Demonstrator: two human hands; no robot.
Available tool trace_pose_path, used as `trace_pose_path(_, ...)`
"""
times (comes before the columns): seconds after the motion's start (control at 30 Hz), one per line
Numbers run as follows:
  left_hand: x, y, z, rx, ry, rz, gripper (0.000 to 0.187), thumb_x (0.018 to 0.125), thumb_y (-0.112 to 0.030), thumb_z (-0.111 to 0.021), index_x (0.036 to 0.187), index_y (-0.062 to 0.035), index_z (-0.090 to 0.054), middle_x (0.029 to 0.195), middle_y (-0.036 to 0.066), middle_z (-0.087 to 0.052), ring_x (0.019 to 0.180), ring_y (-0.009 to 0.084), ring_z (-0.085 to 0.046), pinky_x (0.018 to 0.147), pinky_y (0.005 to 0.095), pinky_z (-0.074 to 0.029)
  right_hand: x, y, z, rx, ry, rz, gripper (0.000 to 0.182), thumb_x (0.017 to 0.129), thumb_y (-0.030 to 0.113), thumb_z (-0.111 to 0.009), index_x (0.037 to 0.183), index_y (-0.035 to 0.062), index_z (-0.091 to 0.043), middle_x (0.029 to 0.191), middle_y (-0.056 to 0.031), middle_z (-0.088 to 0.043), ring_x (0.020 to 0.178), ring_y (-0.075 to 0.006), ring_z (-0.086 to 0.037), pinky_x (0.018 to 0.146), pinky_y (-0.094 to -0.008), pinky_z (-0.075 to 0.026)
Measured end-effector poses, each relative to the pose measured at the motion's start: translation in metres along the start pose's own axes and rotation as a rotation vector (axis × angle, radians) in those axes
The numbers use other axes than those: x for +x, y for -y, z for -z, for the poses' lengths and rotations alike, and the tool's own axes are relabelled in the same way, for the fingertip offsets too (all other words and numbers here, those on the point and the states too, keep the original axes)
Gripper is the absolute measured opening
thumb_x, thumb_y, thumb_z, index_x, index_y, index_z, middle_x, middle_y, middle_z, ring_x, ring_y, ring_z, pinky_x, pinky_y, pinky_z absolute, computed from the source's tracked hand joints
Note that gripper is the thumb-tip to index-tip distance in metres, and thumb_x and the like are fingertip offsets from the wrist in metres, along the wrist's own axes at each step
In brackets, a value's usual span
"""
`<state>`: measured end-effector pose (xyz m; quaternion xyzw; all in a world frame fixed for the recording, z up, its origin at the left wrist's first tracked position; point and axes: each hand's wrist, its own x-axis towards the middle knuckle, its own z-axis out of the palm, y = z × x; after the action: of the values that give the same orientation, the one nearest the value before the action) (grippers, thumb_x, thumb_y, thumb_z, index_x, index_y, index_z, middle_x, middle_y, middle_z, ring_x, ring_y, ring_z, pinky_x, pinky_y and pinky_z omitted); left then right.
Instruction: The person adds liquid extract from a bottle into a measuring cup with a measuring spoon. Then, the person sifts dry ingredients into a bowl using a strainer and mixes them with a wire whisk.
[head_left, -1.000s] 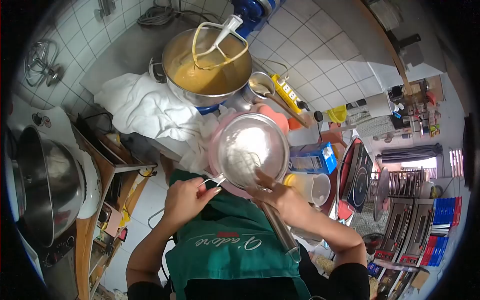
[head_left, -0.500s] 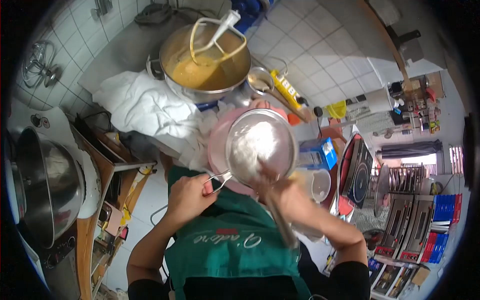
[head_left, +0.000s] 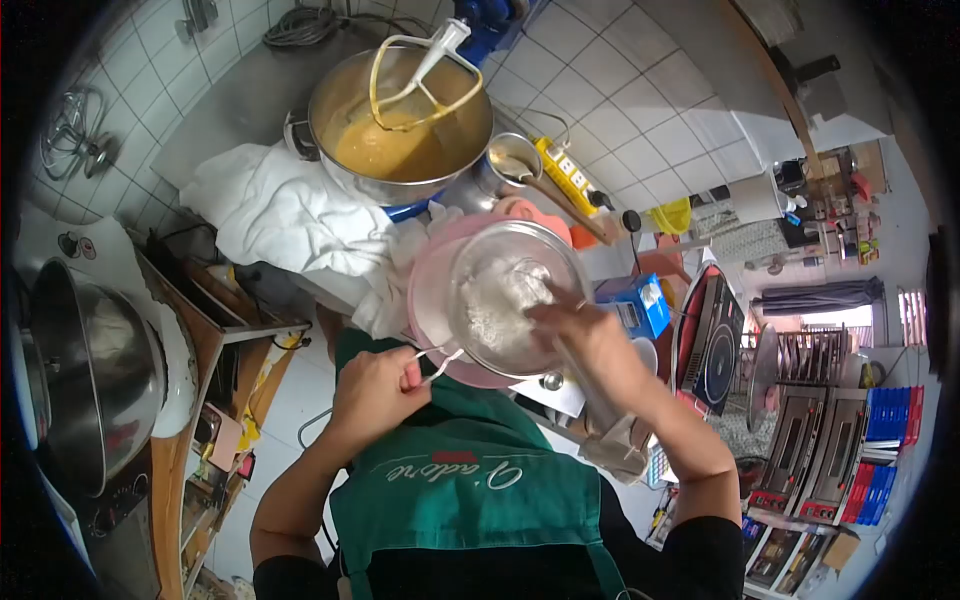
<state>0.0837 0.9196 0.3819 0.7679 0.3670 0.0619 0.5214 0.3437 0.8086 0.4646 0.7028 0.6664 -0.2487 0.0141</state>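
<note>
My left hand [head_left: 375, 392] grips the wire handle of a round metal sieve [head_left: 512, 297] that holds white flour. The sieve hovers over a pink bowl [head_left: 430, 300]. My right hand [head_left: 585, 335] reaches over the sieve's right rim and holds a metal whisk [head_left: 590, 395] whose wires are down in the flour; its long handle runs back along my forearm. Behind them stands a large steel mixer bowl [head_left: 400, 130] of yellow batter with a beater [head_left: 415, 85] raised over it.
A white cloth [head_left: 285, 215] lies left of the pink bowl. A small metal cup with a wooden spoon [head_left: 520, 170], a yellow power strip [head_left: 570, 178] and a blue box [head_left: 635, 305] sit to the right. A big steel bowl [head_left: 85, 375] stands at far left.
My right hand moved up from the sieve's near edge to its right rim, swinging the whisk through the flour. The sieve shifted slightly, and the flour heap looks flatter.
</note>
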Motion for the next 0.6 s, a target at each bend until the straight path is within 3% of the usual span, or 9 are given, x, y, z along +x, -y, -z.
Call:
trace_pose_path(0.1, 0.003, 0.011, 0.008, -0.007, -0.036, 0.050, 0.018, 0.066, -0.016, -0.071, 0.067, -0.0053, -0.057, 0.059, 0.009, -0.061, 0.056, 0.0265, -0.063, 0.054, 0.0354, -0.047, -0.009, 0.006, -0.013, -0.046, -0.134, 0.232, 0.026, 0.077, 0.005, -0.059, 0.102, 0.0065, -0.065, 0.096, -0.0138, -0.066, 0.082, -0.0303, -0.066, 0.074, -0.0372, -0.054)
trace_pose_path(0.17, 0.000, 0.004, 0.001, -0.014, -0.012, 0.025, 0.017, 0.066, -0.016, -0.070, 0.067, -0.0056, -0.056, 0.058, 0.010, -0.060, 0.057, 0.0262, -0.062, 0.053, 0.0351, -0.047, -0.007, 0.021, -0.007, -0.069, 0.028, 0.100, 0.025, 0.078, 0.005, -0.059, 0.102, 0.0071, -0.066, 0.096, -0.0131, -0.067, 0.084, -0.0277, -0.067, 0.074, -0.0359, -0.054)
trace_pose_path(0.23, 0.003, 0.001, 0.001, -0.020, -0.012, -0.004, 0.017, 0.066, -0.015, -0.070, 0.066, -0.0058, -0.056, 0.058, 0.010, -0.060, 0.057, 0.0262, -0.062, 0.054, 0.0353, -0.047, 0.013, 0.002, 0.011, 0.108, -0.219, 0.044, 0.025, 0.079, 0.006, -0.057, 0.102, 0.0072, -0.066, 0.094, -0.0120, -0.066, 0.083, -0.0261, -0.067, 0.073, -0.0364, -0.054)
trace_pose_path(0.27, 0.003, 0.012, 0.004, -0.006, -0.022, 0.024, 0.017, 0.066, -0.015, -0.070, 0.066, -0.0056, -0.056, 0.059, 0.010, -0.060, 0.057, 0.0263, -0.063, 0.054, 0.0357, -0.047, 0.002, -0.007, 0.005, -0.008, -0.043, -0.005, 0.025, 0.079, 0.007, -0.058, 0.103, 0.0058, -0.066, 0.099, -0.0122, -0.066, 0.082, -0.0256, -0.067, 0.074, -0.0355, -0.054)
trace_pose_path(0.33, 0.010, 0.003, 0.007, 0.041, -0.035, 0.012, 0.017, 0.067, -0.015, -0.070, 0.066, -0.0052, -0.056, 0.059, 0.010, -0.060, 0.056, 0.0260, -0.062, 0.053, 0.0354, -0.046, 0.003, 0.015, -0.005, -0.104, -0.121, 0.259, 0.026, 0.079, 0.007, -0.058, 0.105, 0.0047, -0.065, 0.097, -0.0149, -0.066, 0.076, -0.0281, -0.067, 0.070, -0.0365, -0.055)
trace_pose_path(0.4, 0.004, -0.006, 0.003, -0.012, 0.039, 0.004, 0.018, 0.066, -0.016, -0.071, 0.066, -0.0047, -0.056, 0.058, 0.010, -0.060, 0.056, 0.0252, -0.062, 0.053, 0.0349, -0.046, 0.003, 0.013, -0.008, 0.037, -0.261, 0.289, 0.028, 0.079, 0.006, -0.058, 0.105, 0.0054, -0.064, 0.090, -0.0184, -0.066, 0.071, -0.0303, -0.067, 0.064, -0.0386, -0.056)
trace_pose_path(0.47, 0.004, 0.008, 0.009, -0.010, 0.026, 0.066, 0.018, 0.066, -0.015, -0.071, 0.066, -0.0046, -0.056, 0.058, 0.010, -0.060, 0.055, 0.0250, -0.062, 0.053, 0.0351, -0.047, 0.006, -0.010, 0.009, 0.100, -0.198, 0.070, 0.029, 0.078, 0.007, -0.059, 0.106, 0.0048, -0.064, 0.096, -0.0196, -0.065, 0.076, -0.0321, -0.067, 0.068, -0.0388, -0.056)
trace_pose_path(0.53, 0.006, 0.011, 0.012, -0.002, -0.017, 0.054, 0.019, 0.066, -0.014, -0.072, 0.067, -0.0040, -0.056, 0.057, 0.010, -0.060, 0.054, 0.0246, -0.062, 0.053, 0.0351, -0.046, 0.002, 0.005, -0.003, 0.015, -0.265, 0.348, 0.030, 0.077, 0.008, -0.060, 0.107, 0.0038, -0.063, 0.089, -0.0192, -0.066, 0.073, -0.0334, -0.066, 0.070, -0.0377, -0.056)
trace_pose_path(0.6, 0.007, -0.003, 0.007, -0.001, 0.018, -0.005, 0.018, 0.066, -0.014, -0.071, 0.066, -0.0042, -0.056, 0.056, 0.010, -0.060, 0.054, 0.0245, -0.062, 0.052, 0.0349, -0.046, -0.004, 0.009, -0.006, -0.067, -0.102, 0.235, 0.031, 0.077, 0.008, -0.060, 0.108, 0.0050, -0.063, 0.090, -0.0185, -0.067, 0.077, -0.0324, -0.067, 0.072, -0.0376, -0.056)
